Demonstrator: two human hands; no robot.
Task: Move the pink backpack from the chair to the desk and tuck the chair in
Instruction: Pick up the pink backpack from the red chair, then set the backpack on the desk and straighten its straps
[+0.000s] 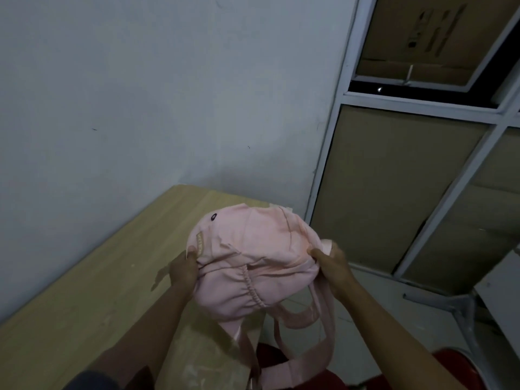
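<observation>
The pink backpack (pixel 250 257) hangs in the air over the right end of the light wooden desk (pixel 92 280), held from both sides. My left hand (pixel 184 270) grips its left edge by a small label. My right hand (pixel 330 263) grips its right edge at a strap loop. Its shoulder straps (pixel 304 342) dangle below, past the desk's edge. Under the straps a red chair seat (pixel 284 358) shows at the bottom of the view, mostly hidden by my arms and the bag.
A white wall stands behind the desk. To the right is a window (pixel 408 178) with a white frame, its panes covered with cardboard. A grey metal stand (pixel 467 319) and a second red seat (pixel 450 361) sit at the lower right.
</observation>
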